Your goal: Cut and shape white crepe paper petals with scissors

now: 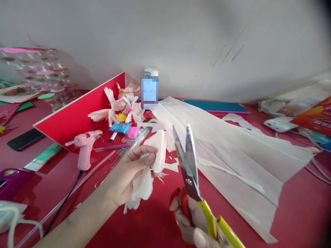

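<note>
In the head view, your left hand (129, 175) grips a folded piece of thin, whitish-pink paper (160, 151) between thumb and fingers, with loose petal-shaped layers hanging below the palm. To its right, your right hand (195, 213) is closed round a pair of metal scissors (190, 182) with red and yellow handles; the blades stand apart, tips pointing away from you, just beside the paper without touching it

The folded layers look thin and soft, so a light pinch could let them slide over one another and a cut would come out uneven. Your left fingertips sit close to the paper's free edge, so a blade brought in low could nick them. The large pale pleated sheet (232, 148) spreads beyond and right of your right hand, behind the blades, where a careless swing could snag it. The yellow handle seems to have a gap; if it is broken, the scissors could twist in your grip. White paper scraps (172, 167) lie just beyond your left hand and could be mistaken for cut pieces, while the pink glue gun (84, 153) rests left of that hand, its cord near your forearm
</note>
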Demonstrator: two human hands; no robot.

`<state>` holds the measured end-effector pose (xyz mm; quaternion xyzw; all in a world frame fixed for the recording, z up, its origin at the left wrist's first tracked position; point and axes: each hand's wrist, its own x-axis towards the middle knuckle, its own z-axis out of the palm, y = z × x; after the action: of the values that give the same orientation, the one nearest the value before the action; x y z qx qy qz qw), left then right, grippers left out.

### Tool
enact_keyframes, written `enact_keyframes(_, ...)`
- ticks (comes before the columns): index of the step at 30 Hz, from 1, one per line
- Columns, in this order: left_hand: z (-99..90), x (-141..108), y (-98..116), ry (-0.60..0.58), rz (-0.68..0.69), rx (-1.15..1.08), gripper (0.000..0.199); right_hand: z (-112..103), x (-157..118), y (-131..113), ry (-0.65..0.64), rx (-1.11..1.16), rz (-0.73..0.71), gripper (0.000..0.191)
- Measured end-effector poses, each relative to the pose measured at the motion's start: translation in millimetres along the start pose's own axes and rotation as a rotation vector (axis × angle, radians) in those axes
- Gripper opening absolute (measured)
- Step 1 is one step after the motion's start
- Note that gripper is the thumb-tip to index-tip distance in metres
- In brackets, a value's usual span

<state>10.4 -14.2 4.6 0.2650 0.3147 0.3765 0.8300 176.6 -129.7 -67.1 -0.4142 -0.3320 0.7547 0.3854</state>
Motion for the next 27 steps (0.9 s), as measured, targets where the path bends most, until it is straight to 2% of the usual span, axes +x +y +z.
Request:
enact_keyframes(2,-3.7,2,-6,-0.053,-0.037,0.022,0.025,6,-9,-18,0.125,-0.043,-0.112,0.054)
enact_keyframes(4,-7.3,5,-12,-0.092,-0.075,0.024,0.024,13,-16,-40,0.222,-0.138,-0.192,0.045)
enact_keyframes(6,-9.7,7,-18,-0.128,-0.099,0.005,0.022,19,-17,-64,0.254,-0.239,-0.240,0.038)
enact_keyframes(8,-10.5,9,-22,-0.172,-0.108,-0.011,0.021,23,-13,-84,0.257,-0.289,-0.316,0.037)
enact_keyframes(11,-9.5,9,-25,-0.221,-0.119,-0.016,0.020,29,-4,-100,0.277,-0.317,-0.376,0.028)
enact_keyframes(16,-8.4,7,-26,-0.248,-0.114,-0.009,0.020,35,-1,-101,0.344,-0.340,-0.350,0.019)
enact_keyframes(23,-9.0,5,-27,-0.181,-0.110,0.031,0.020,30,-2,-94,0.269,-0.210,-0.304,0.020)
enact_keyframes(27,-10.1,6,-26,-0.178,-0.104,0.068,0.018,30,1,-94,0.281,-0.214,-0.288,0.022)
